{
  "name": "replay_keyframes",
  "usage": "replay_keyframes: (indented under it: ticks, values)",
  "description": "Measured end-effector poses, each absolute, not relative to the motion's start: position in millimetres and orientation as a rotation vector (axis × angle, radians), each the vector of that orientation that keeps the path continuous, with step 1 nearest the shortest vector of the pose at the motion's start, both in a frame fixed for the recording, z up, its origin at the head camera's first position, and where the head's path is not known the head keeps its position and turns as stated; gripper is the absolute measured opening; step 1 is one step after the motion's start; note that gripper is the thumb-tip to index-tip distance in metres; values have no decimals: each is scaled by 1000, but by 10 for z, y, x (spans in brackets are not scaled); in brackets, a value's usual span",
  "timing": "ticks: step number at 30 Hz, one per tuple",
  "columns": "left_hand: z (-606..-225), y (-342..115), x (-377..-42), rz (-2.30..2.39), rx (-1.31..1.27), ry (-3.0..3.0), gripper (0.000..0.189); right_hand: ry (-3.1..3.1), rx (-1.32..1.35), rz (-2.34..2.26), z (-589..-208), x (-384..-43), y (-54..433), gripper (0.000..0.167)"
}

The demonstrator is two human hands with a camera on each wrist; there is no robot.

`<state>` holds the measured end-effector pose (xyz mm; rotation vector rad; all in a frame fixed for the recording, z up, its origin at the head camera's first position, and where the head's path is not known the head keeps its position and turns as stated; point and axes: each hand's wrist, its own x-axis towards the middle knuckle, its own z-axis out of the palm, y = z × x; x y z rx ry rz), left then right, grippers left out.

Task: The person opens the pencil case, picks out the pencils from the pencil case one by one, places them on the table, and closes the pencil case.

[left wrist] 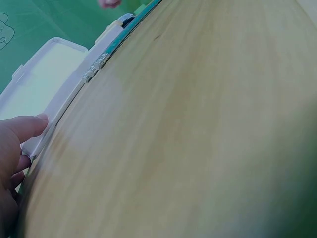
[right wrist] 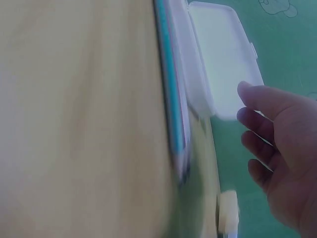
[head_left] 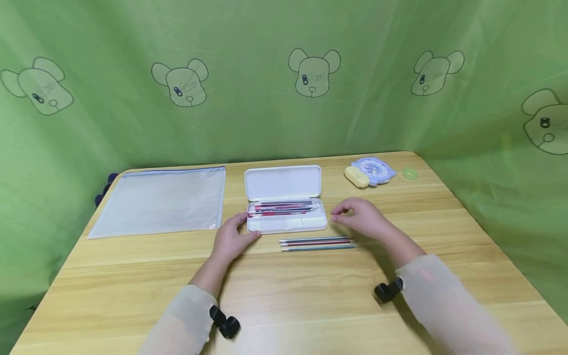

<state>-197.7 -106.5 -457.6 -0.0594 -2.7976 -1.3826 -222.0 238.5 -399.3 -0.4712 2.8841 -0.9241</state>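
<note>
A white pencil case (head_left: 286,224) lies with its lid (head_left: 283,183) raised, several pencils (head_left: 284,208) in its rear compartment. My left hand (head_left: 230,239) holds the case's left end, thumb at the front corner and fingers round the side; in the left wrist view the thumb (left wrist: 30,127) presses its wall. My right hand (head_left: 361,217) hovers just right of the case, fingers loosely bent with nothing between them. In the right wrist view thumb and fingertips stand slightly apart. In front of the case, 3 pencils (head_left: 317,248) lie side by side on the table.
A translucent zip pouch (head_left: 159,202) lies at the left. At the back right are a yellow eraser-like block (head_left: 356,177), a blue clock-shaped item (head_left: 376,169) and a green ring (head_left: 410,173). A green curtain (head_left: 248,123) hangs behind the wooden table (head_left: 284,301).
</note>
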Motion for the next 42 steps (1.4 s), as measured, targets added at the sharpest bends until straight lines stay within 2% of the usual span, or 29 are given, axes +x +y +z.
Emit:
replay_keyframes:
  ticks: [9, 16, 24, 42]
  values:
    - [-4575, -1071, -1975, -1393, -37, -2805, 70, 2875, -542, -760, -3973, -2621, 1947, 23]
    - [-4582, -1060, -1977, -1386, -34, -2806, 70, 2856, -554, -560, -4020, -2785, 1805, 21]
    - [-4589, -1074, -1981, -1368, -42, -2804, 70, 2845, -598, -389, -4051, -2842, 1749, 13]
    - [-4600, -1072, -1981, -1372, -54, -2791, 69, 2884, -685, -321, -4031, -2772, 1729, 14]
